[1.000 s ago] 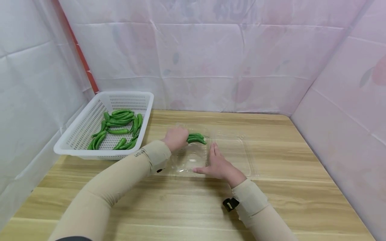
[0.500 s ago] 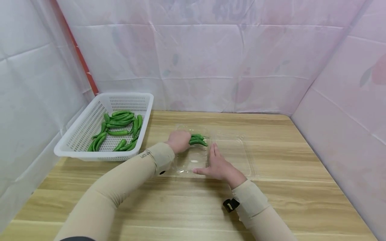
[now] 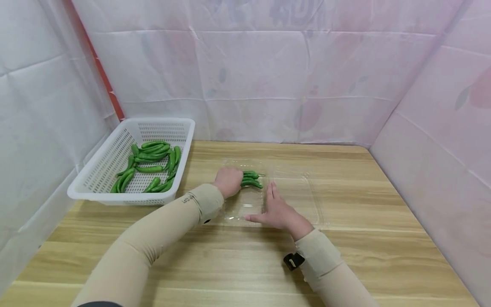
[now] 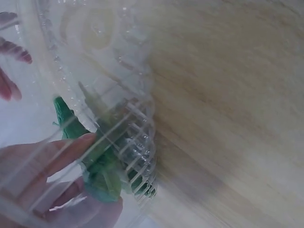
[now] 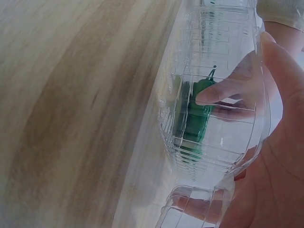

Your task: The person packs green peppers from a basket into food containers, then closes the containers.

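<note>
Head view: a person's left hand (image 3: 229, 182) and right hand (image 3: 279, 212) are apart from each other over a hinged clear plastic container (image 3: 247, 204), which lies spread open near the middle of the wood-grained worktop (image 3: 249, 264), its far side well short of the worktop's back edge. The left hand is closed on a small bunch of slender green peppers (image 3: 251, 183) within the container's left, deeper half, toward that half's far end; the stems point right. Left wrist view shows thumb and fingers pinching the bunch, seen through the ribbed clear wall. Whether the peppers touch the container's floor is hard to tell.

The right hand lies with straight fingers and spread thumb along the seam between the two halves. Right wrist view shows the thumb at the near rim of the deep half. The container's shallow clear lid half (image 3: 297, 196) lies flat to the right.

Near the worktop's back left corner stands a white perforated rectangular plastic basket (image 3: 119, 195) with more green peppers (image 3: 153, 157) scattered on its bottom. Beige sleeves (image 3: 176, 213) cover both arms, and pale printed sheeting (image 3: 249, 64) rises behind the back edge.
</note>
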`<state>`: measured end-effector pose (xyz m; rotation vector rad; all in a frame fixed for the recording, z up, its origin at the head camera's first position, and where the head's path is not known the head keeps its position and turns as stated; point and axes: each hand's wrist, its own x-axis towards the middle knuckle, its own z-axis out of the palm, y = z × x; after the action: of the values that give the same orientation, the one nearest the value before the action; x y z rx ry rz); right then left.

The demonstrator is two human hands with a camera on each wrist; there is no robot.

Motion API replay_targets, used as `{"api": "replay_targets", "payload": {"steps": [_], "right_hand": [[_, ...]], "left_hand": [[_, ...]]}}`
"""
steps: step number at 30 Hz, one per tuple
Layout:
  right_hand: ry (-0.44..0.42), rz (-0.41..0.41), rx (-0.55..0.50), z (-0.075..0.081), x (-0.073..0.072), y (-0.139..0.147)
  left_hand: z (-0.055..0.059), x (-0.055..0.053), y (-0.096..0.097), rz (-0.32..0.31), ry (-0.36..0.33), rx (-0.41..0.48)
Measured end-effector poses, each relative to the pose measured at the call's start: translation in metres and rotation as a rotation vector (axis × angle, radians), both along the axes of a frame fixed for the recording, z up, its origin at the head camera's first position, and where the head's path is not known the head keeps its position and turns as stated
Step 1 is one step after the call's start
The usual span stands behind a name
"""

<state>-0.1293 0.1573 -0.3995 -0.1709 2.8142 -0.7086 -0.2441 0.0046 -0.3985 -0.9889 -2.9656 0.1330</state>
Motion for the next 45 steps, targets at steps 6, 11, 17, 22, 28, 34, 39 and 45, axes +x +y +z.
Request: {"api": "replay_targets", "payload": {"steps": [6,11,17,22,28,34,39,45], "right_hand": [[0.000,0.001,-0.007,-0.001,-0.001,-0.001],[-0.006,0.002,-0.010,0.000,-0.001,-0.001],[-0.025,0.005,-0.017,0.002,0.000,-0.003],[-0.019,0.012,-0.004,0.001,-0.001,-0.003],[-0.025,0.025,-0.007,0.000,-0.001,-0.004],[-0.019,0.023,-0.015,0.000,-0.001,-0.003],[-0.031,0.011,-0.027,0.002,0.000,0.001],[-0.020,0.018,-0.010,0.003,0.000,0.002]], "left_hand": [[-0.003,0.000,0.001,0.004,0.016,-0.030],[-0.008,-0.001,0.002,0.017,0.041,-0.059],[-0.012,-0.002,0.001,0.028,0.044,-0.067],[-0.011,-0.002,0.001,0.029,0.032,-0.092],[-0.009,-0.001,-0.002,0.025,-0.003,-0.084],[-0.003,0.000,-0.005,0.006,0.015,-0.029],[0.017,0.009,-0.007,0.011,-0.044,0.056],[0.032,0.021,-0.020,0.062,-0.133,0.106]]}}
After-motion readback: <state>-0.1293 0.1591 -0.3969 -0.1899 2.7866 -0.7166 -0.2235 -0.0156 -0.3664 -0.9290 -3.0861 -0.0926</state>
